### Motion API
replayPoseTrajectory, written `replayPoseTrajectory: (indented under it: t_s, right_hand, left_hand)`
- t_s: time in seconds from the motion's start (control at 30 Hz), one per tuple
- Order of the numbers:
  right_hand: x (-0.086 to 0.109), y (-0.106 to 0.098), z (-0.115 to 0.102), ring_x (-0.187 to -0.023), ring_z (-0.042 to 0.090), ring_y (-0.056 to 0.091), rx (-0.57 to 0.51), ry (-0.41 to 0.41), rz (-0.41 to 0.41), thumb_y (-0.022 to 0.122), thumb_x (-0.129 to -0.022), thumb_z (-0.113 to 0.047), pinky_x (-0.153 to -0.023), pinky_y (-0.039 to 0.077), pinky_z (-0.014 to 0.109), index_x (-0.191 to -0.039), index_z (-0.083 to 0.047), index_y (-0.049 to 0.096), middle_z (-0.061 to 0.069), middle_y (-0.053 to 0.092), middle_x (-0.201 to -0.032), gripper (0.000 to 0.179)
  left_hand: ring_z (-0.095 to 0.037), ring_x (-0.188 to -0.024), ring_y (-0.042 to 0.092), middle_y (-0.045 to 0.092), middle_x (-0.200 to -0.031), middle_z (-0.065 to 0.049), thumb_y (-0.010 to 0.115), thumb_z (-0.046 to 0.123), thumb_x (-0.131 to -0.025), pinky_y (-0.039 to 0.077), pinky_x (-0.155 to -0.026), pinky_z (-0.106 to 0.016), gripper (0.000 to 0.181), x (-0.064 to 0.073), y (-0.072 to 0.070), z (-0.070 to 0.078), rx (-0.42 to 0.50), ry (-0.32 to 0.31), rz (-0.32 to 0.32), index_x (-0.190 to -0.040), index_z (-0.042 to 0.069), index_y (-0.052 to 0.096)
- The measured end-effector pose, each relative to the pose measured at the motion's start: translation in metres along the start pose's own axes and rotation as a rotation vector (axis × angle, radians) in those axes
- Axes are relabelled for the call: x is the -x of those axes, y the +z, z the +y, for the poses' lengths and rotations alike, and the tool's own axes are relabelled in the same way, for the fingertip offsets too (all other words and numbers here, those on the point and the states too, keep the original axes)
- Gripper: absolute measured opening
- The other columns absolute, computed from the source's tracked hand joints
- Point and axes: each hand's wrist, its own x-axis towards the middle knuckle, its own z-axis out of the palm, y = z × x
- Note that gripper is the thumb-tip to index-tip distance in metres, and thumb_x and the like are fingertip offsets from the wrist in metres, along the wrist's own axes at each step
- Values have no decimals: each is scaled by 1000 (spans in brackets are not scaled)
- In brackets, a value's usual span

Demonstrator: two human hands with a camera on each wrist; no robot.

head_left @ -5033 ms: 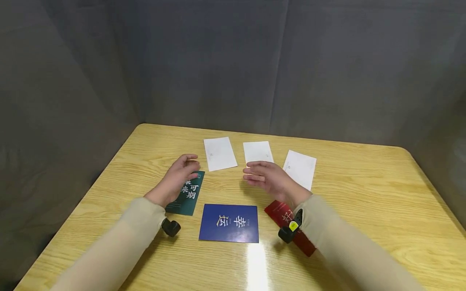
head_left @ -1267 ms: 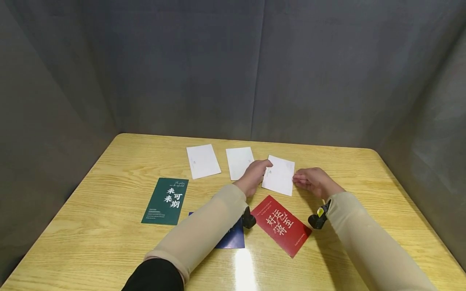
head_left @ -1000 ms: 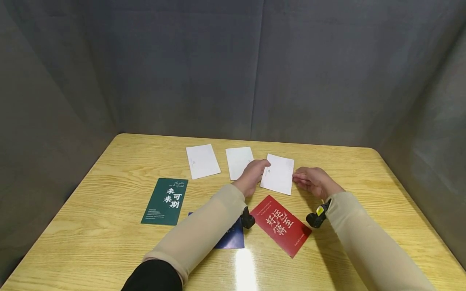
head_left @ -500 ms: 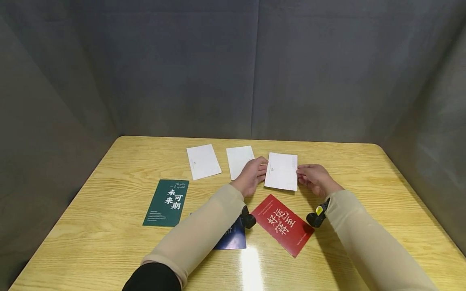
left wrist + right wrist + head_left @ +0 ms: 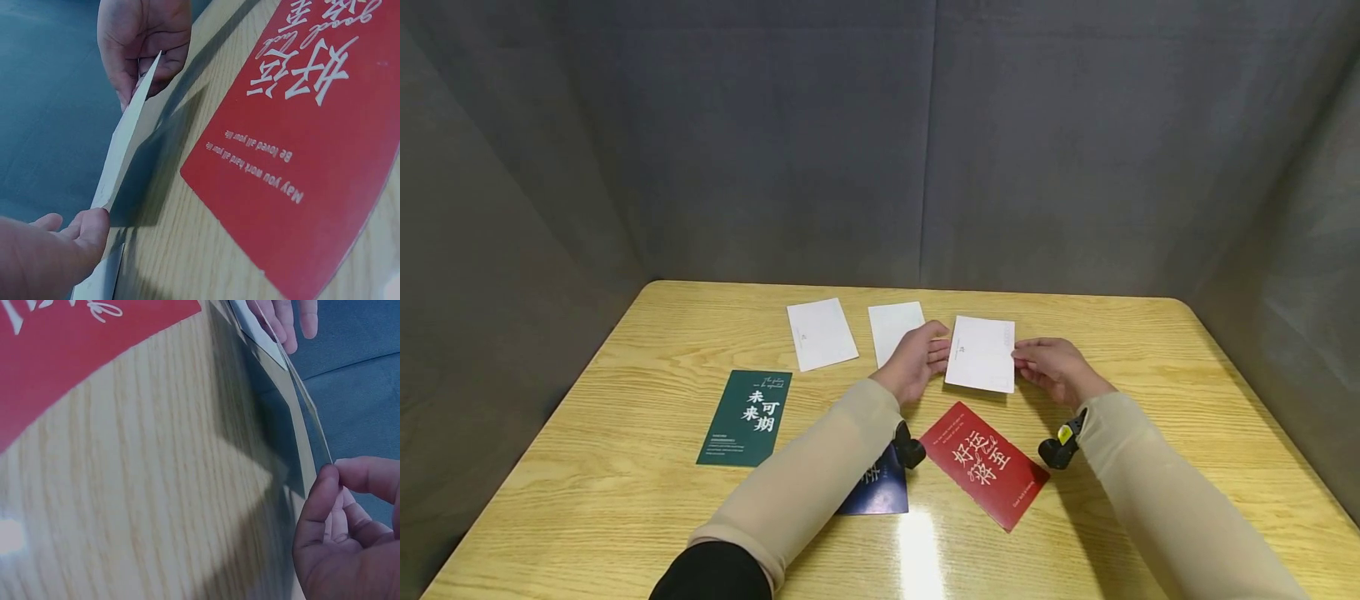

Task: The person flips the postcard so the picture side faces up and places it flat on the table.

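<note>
A white postcard (image 5: 980, 354), blank but for faint print, is raised just off the table; in the left wrist view its shadow lies beneath. My right hand (image 5: 1052, 367) pinches its right edge between thumb and fingers, plainly seen in the right wrist view. At the card's left edge, my left hand (image 5: 913, 365) has its fingers extended and thumb raised; in the left wrist view a fingertip (image 5: 94, 228) meets the card's edge. Closer to me lies a red postcard (image 5: 987, 465) with white lettering. My left forearm partly covers a dark blue postcard (image 5: 877, 487).
Two more white cards, a left one (image 5: 822, 333) and a middle one (image 5: 893, 329), lie at the back; my left hand overlaps the middle one. A green postcard (image 5: 745, 418) lies to the left. A grey cloth (image 5: 790, 150) hangs behind the wooden table (image 5: 1187, 375).
From hovering apart, both hands moved to the right-hand white card. The right hand took its edge; the card rose and turned straighter. The left thumb came off its face.
</note>
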Motion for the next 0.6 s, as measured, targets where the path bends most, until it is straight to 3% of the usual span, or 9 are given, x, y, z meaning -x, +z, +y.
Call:
replayPoseTrajectory:
  t_s: [0.37, 0.5, 0.6]
  right_hand:
    - [3, -7, -7, -83, 9, 55, 93, -44, -51, 53, -107, -11, -72, 50, 21, -144, 10, 46, -2, 59, -93, 43]
    - [4, -7, -10, -84, 7, 57, 24, -30, -75, 53, -107, -10, -73, 52, 20, -143, 7, 45, -3, 60, -94, 40]
    - [6, -8, -14, -80, 6, 61, -87, -12, -89, 52, -107, -8, -71, 54, 18, -139, 4, 45, -1, 62, -92, 35]
  left_hand:
    - [-37, -140, 41, 43, -151, -26, 53, 20, -96, 34, -117, -44, 61, 1, 0, 3, 36, -3, -15, -149, -6, 38]
    - [-37, -141, 40, 42, -153, -26, 52, 20, -96, 33, -118, -45, 60, 2, -1, 4, 41, -1, -23, -149, -7, 38]
    - [-37, -143, 38, 41, -154, -25, 49, 20, -98, 32, -118, -46, 58, 1, -3, 5, 46, 7, -38, -147, -9, 39]
